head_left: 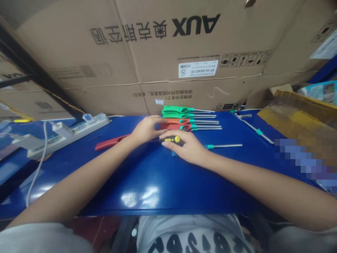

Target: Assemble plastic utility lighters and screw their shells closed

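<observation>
My left hand (145, 130) lies curled over a red lighter handle (109, 142) that pokes out to the left on the blue table (147, 182). My right hand (188, 147) is closed over a black piece with yellow buttons (172, 140). A teal collar and metal tube (223, 146) stick out from under my right hand to the right. Just behind both hands lies a row of long lighters, green ones (177, 111) at the back and red ones (175, 124) in front, their metal nozzles pointing right.
A large AUX cardboard box (168, 52) walls off the back. A white power strip (71, 131) with plugs lies at the left. A thin metal rod with teal fitting (254, 128) lies at the right, beside brown packaging (297, 116).
</observation>
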Action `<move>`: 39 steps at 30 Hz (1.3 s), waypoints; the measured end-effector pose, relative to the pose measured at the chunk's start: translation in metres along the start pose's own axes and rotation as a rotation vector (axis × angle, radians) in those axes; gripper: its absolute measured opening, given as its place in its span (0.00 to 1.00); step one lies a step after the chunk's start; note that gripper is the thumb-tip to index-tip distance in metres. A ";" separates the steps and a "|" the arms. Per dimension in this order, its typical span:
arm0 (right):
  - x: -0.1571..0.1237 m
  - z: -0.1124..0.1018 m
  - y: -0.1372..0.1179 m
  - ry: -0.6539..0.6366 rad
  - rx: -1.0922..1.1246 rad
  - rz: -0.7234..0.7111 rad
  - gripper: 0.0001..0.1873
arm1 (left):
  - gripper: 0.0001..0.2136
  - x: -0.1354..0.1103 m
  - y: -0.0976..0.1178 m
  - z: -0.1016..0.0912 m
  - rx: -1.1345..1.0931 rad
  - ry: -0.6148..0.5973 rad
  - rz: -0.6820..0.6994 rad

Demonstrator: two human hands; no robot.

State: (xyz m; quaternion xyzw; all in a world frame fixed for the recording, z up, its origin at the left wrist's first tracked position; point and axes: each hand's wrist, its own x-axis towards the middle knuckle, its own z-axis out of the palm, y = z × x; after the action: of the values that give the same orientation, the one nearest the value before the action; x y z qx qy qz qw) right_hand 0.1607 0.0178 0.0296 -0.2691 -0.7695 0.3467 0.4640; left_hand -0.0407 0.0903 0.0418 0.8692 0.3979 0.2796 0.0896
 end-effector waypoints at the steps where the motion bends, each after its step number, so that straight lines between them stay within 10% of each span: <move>1: 0.000 -0.003 -0.003 0.029 0.041 0.032 0.08 | 0.17 -0.001 0.003 -0.001 -0.046 0.043 -0.037; 5: -0.002 -0.025 -0.018 0.218 0.262 0.173 0.17 | 0.21 -0.007 0.029 -0.004 -0.398 0.229 -0.329; 12: -0.005 -0.066 -0.022 0.574 0.435 0.237 0.24 | 0.23 -0.035 0.085 0.003 -1.084 0.085 -0.566; 39: -0.013 -0.070 -0.013 0.557 0.524 0.429 0.23 | 0.08 -0.059 0.092 0.018 -0.890 -0.087 -0.537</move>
State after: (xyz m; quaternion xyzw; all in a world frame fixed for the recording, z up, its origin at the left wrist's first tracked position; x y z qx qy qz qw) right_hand 0.2280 0.0200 0.0558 -0.3792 -0.4279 0.5328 0.6239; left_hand -0.0025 -0.0134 0.0375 0.6251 0.4454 0.3523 0.5355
